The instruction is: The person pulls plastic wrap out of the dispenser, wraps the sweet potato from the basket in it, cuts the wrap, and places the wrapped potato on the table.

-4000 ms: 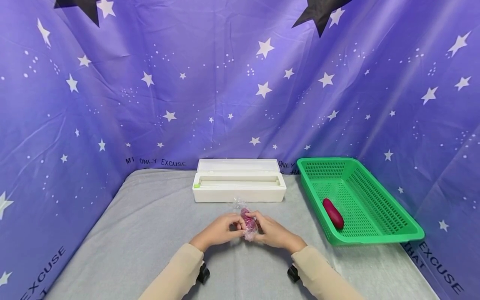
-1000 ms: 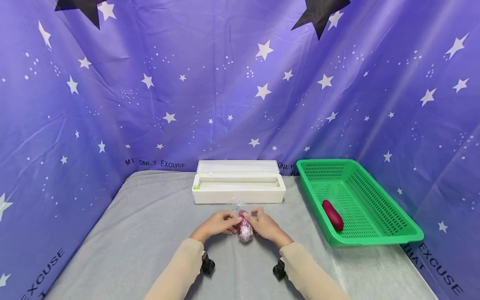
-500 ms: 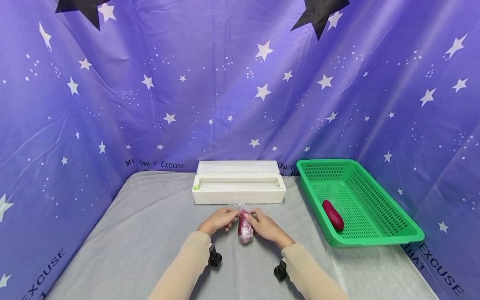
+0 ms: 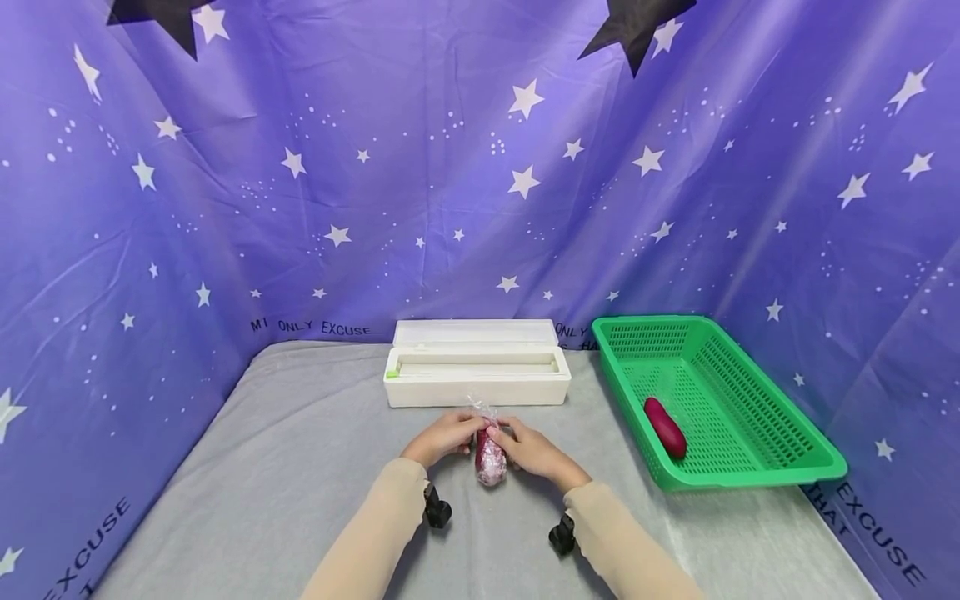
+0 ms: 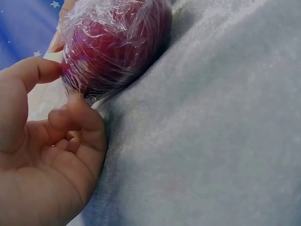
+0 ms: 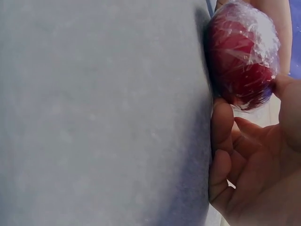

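Note:
A red-purple, elongated vegetable that looks like a sweet potato (image 4: pixel 491 464), wrapped in crinkled cling film, lies on the grey cloth between both hands. Loose film (image 4: pixel 481 406) sticks up from its far end. My left hand (image 4: pixel 444 437) pinches the wrapped piece near that end from the left, thumb on top. From the right, my right hand (image 4: pixel 534 451) holds it with the thumb on top and fingers at the side. Both wrist views show the film drawn tight over the rounded near part (image 5: pixel 120 42), with fingertips touching the wrap (image 6: pixel 244 56).
Behind the hands stands a white cling film box (image 4: pixel 477 392), lid raised, a roll inside and a green piece at its left. A green basket (image 4: pixel 750 481) at the right holds another red-purple vegetable (image 4: pixel 664 428). A purple star-patterned curtain (image 4: pixel 420 167) surrounds the table.
Four seconds ago the piece was held tilted between both hands; now it lies with its rounded end towards me. My left hand has shifted forward and right to the film end; the right hand barely moved lately.

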Motion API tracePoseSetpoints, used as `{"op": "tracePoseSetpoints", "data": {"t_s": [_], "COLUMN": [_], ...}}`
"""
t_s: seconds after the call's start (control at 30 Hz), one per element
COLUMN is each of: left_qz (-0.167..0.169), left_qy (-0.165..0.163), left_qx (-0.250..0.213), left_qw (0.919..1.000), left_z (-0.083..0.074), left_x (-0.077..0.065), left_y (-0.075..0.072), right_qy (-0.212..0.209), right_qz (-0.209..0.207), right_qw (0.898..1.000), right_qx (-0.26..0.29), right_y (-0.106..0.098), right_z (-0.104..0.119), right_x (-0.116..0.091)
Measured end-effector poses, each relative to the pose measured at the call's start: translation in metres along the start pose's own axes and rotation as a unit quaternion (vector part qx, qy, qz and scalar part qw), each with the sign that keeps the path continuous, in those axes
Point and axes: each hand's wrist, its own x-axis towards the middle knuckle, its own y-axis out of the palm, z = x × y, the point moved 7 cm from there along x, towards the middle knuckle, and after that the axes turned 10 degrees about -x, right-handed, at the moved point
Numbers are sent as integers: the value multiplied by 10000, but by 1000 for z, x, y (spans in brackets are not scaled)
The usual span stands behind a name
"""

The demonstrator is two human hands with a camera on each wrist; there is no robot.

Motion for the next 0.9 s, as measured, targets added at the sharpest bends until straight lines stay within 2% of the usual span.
{"op": "tracePoseSetpoints", "data": {"t_s": [0.17, 0.4, 0.7, 0.9], "left_qz": [-1, -278, -446, -288], "left_qy": [134, 433, 559, 734], "left_qx": [38, 579, 966, 1015], "left_qw": [9999, 9970, 9927, 9917], "left_z": [-1, -9, -11, -13], "left_x": [2, 2, 0, -4], "left_y": [1, -2, -8, -8], "right_qy": [-42, -45, -245, -223], "right_qz": [72, 95, 12, -17], "right_qw": [9999, 9997, 9995, 9992], "right_qx": [95, 202, 183, 321], "right_y": [-1, 0, -1, 0], "right_z": [0, 0, 2, 0], "right_x": [1, 1, 1, 0]}}
